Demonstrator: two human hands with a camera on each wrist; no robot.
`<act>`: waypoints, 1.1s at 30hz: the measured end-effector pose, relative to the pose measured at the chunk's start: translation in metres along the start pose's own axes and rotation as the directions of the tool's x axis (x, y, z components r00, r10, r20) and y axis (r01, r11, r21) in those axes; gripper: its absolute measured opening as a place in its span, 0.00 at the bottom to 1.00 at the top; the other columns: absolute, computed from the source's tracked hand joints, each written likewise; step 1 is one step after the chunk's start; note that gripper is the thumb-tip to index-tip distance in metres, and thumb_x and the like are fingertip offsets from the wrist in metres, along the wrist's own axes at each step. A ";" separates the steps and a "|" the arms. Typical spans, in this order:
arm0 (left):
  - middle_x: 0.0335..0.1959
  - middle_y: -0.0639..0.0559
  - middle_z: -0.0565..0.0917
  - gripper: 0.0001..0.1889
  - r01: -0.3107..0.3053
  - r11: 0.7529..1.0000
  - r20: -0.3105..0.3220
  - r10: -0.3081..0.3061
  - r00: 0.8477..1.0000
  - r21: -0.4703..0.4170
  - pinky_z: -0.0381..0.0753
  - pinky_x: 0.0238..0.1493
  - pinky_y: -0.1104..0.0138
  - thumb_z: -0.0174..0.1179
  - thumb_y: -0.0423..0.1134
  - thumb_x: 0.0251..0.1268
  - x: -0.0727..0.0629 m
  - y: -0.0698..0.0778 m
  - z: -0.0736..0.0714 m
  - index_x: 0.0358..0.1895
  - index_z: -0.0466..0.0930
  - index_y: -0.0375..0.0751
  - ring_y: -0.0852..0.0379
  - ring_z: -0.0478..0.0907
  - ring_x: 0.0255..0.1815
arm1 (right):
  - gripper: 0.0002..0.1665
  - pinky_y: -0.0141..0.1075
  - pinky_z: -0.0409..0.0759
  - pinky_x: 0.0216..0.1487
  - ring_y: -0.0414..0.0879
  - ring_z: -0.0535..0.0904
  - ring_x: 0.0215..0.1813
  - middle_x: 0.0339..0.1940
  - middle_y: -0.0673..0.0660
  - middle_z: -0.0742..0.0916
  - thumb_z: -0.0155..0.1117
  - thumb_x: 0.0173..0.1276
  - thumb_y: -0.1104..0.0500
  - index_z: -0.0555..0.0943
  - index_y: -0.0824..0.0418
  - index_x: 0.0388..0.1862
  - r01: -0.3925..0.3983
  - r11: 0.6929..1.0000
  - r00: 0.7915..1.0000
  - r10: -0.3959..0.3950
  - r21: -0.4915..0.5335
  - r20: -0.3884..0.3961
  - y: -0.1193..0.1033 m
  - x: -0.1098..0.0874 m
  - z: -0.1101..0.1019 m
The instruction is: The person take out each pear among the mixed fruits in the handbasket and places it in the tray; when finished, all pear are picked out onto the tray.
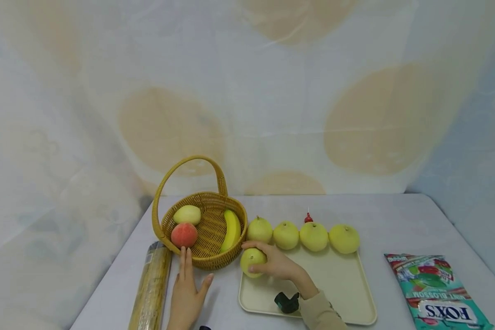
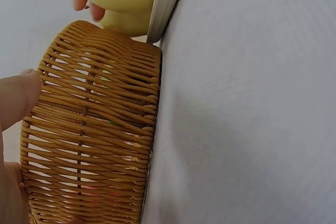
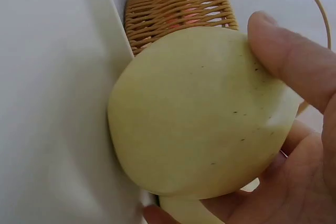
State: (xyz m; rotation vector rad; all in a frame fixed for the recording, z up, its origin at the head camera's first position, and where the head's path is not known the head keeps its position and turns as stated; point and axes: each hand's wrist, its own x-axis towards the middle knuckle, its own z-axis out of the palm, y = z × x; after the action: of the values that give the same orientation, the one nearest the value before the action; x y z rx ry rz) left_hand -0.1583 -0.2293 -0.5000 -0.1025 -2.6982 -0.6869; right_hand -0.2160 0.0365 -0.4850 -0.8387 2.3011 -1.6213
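Note:
My right hand [image 1: 275, 263] grips a round, pale yellow-green fruit [image 1: 253, 262] at the left edge of a cream tray [image 1: 313, 288]. In the right wrist view, the thumb lies along one side of this fruit [image 3: 199, 114] and fingers curl round the other. A wicker basket [image 1: 214, 262] with a tall handle stands left of the tray. Inside it lie a pale yellow oval fruit [image 1: 187, 214], a red peach [image 1: 184, 235] and a banana [image 1: 231, 230]. My left hand [image 1: 187, 293] has its fingers extended to the basket's near rim, by the peach, thumb spread out.
Several similar yellow-green fruits [image 1: 314, 237] form a row along the tray's back edge. Behind them is a small red object [image 1: 308, 217]. A long clear-wrapped pack [image 1: 151, 284] lies left of the basket, and a green FOX'S bag [image 1: 437, 291] lies at the right.

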 end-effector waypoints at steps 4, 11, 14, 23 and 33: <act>0.79 0.38 0.46 0.48 0.006 1.000 0.009 -0.006 1.000 0.003 0.69 0.56 0.34 0.61 0.50 0.65 0.000 0.000 0.000 0.78 0.40 0.39 0.25 0.71 0.61 | 0.29 0.47 0.65 0.70 0.55 0.68 0.71 0.69 0.55 0.76 0.68 0.63 0.57 0.75 0.58 0.63 0.001 0.999 1.000 -0.001 -0.043 -0.006 -0.006 -0.001 -0.001; 0.79 0.37 0.47 0.48 -0.003 1.000 0.000 0.003 1.000 0.000 0.69 0.55 0.34 0.62 0.50 0.65 0.001 0.002 -0.001 0.78 0.42 0.37 0.25 0.72 0.59 | 0.32 0.56 0.64 0.71 0.55 0.68 0.70 0.64 0.55 0.79 0.70 0.55 0.68 0.77 0.57 0.61 0.021 0.989 0.991 -0.040 -0.143 -0.130 -0.018 -0.003 -0.003; 0.79 0.38 0.46 0.48 0.003 1.000 0.008 -0.003 1.000 0.004 0.69 0.56 0.34 0.62 0.50 0.65 0.001 0.001 0.000 0.78 0.41 0.37 0.25 0.72 0.59 | 0.32 0.56 0.66 0.70 0.56 0.69 0.69 0.64 0.57 0.78 0.69 0.53 0.71 0.77 0.60 0.59 0.020 0.989 0.982 -0.047 -0.147 -0.182 -0.020 -0.005 -0.006; 0.80 0.39 0.45 0.47 0.009 1.000 0.006 -0.009 1.000 0.000 0.69 0.55 0.33 0.62 0.50 0.65 0.001 -0.002 0.001 0.78 0.42 0.37 0.25 0.72 0.59 | 0.32 0.54 0.73 0.62 0.56 0.75 0.61 0.64 0.58 0.79 0.71 0.55 0.68 0.76 0.61 0.61 0.002 0.996 0.980 -0.020 -0.093 -0.197 -0.019 -0.006 -0.016; 0.79 0.38 0.45 0.48 0.018 1.000 0.014 -0.018 1.000 -0.002 0.67 0.56 0.32 0.61 0.50 0.65 0.001 0.001 0.000 0.78 0.41 0.38 0.25 0.72 0.59 | 0.29 0.56 0.76 0.59 0.60 0.75 0.63 0.63 0.59 0.80 0.69 0.62 0.63 0.75 0.57 0.63 0.037 0.998 0.972 -0.048 -0.051 -0.228 -0.030 0.005 -0.016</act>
State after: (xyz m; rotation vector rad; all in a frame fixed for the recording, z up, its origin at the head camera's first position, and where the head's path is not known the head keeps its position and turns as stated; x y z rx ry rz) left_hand -0.1587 -0.2288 -0.4995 -0.0847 -2.7148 -0.6973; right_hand -0.2176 0.0390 -0.4505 -0.7498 2.4995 -1.7737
